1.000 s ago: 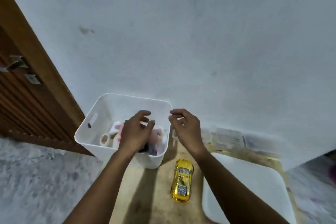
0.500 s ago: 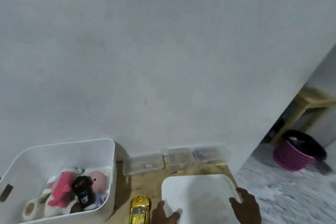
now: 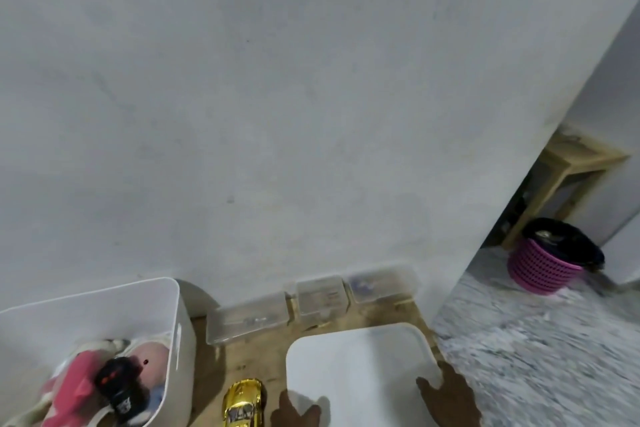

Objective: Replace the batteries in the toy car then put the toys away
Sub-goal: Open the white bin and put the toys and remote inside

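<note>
A shiny gold toy car (image 3: 242, 406) lies on the wooden table (image 3: 263, 354) at the bottom edge of the head view. To its left stands a white bin (image 3: 175, 322) holding a pink toy (image 3: 69, 388), a black remote (image 3: 114, 378) and a doll's head (image 3: 152, 360). Right of the car lies a flat white lid (image 3: 360, 364). My left hand (image 3: 294, 412) grips the lid's left edge, thumb on top. My right hand (image 3: 450, 399) grips its right edge the same way. Both hands are cut off by the frame's bottom.
Three clear plastic boxes (image 3: 247, 319) line the wall behind the table. The table ends just right of the lid, above a speckled floor (image 3: 536, 340). Farther right stand a pink basket (image 3: 543, 267) with a black liner and a wooden stool (image 3: 571, 163).
My hands left the bin and moved right to the white lid, one at each edge. The view swung right and up, so the bin now sits at the far left.
</note>
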Action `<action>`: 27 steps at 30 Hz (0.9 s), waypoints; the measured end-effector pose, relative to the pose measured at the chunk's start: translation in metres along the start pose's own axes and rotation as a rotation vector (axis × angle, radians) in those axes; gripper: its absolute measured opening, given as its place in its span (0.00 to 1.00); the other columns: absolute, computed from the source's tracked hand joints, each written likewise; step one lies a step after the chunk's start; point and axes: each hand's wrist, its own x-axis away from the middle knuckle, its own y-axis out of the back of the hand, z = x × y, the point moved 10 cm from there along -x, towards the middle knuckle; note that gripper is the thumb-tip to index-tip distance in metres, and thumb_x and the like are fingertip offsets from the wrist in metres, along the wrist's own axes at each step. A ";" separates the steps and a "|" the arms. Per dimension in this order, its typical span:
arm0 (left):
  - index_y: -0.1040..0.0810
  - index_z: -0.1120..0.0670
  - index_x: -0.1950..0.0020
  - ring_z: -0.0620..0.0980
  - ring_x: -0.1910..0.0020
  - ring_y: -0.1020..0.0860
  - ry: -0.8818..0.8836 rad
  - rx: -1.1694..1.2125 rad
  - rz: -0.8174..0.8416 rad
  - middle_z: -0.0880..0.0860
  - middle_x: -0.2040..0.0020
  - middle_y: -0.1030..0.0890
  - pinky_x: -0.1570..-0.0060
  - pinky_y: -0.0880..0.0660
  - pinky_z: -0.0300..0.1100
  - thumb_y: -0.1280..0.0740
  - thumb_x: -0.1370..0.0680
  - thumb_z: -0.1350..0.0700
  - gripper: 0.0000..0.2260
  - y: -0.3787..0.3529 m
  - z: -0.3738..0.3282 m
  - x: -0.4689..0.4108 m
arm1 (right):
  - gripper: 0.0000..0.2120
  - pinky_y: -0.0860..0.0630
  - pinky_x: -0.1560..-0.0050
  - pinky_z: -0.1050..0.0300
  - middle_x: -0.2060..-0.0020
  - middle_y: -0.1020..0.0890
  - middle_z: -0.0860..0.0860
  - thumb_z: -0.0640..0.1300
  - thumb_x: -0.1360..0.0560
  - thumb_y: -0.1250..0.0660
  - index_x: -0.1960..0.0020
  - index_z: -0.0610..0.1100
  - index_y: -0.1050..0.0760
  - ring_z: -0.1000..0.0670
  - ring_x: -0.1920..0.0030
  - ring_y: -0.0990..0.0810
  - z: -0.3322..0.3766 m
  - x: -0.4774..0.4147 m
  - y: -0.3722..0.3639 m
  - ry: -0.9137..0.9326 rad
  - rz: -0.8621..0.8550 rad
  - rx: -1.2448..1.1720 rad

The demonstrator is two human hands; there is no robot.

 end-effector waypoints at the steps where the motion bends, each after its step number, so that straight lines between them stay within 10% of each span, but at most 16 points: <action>1: 0.32 0.56 0.33 0.57 0.37 0.25 0.017 0.007 0.036 0.58 0.36 0.24 0.40 0.30 0.43 0.31 0.41 0.42 0.39 -0.003 -0.001 0.001 | 0.37 0.29 0.33 0.48 0.32 0.25 0.45 0.62 0.30 0.29 0.26 0.50 0.34 0.43 0.34 0.25 -0.002 -0.001 0.002 -0.022 -0.011 -0.031; 9: 0.27 0.53 0.28 0.51 0.34 0.24 0.004 -0.017 0.031 0.52 0.30 0.23 0.38 0.30 0.39 0.35 0.26 0.41 0.29 0.021 -0.004 -0.005 | 0.28 0.26 0.38 0.46 0.44 0.18 0.40 0.63 0.32 0.26 0.39 0.46 0.20 0.42 0.45 0.20 -0.013 0.009 0.020 -0.116 -0.077 -0.252; 19: 0.24 0.46 0.48 0.44 0.57 0.22 -0.435 -0.024 -0.194 0.42 0.60 0.22 0.55 0.28 0.41 0.34 0.21 0.54 0.04 0.130 -0.069 0.055 | 0.17 0.28 0.45 0.47 0.59 0.19 0.47 0.60 0.27 0.29 0.52 0.46 0.19 0.42 0.53 0.22 0.084 0.093 0.101 0.168 -0.295 -0.303; 27: 0.22 0.46 0.35 0.51 0.47 0.21 -0.592 0.082 -0.634 0.50 0.44 0.22 0.47 0.27 0.43 0.37 0.18 0.52 0.13 0.331 -0.077 0.110 | 0.18 0.32 0.55 0.51 0.64 0.19 0.49 0.63 0.30 0.32 0.61 0.47 0.22 0.41 0.58 0.22 0.246 0.183 0.064 0.559 -0.177 -0.273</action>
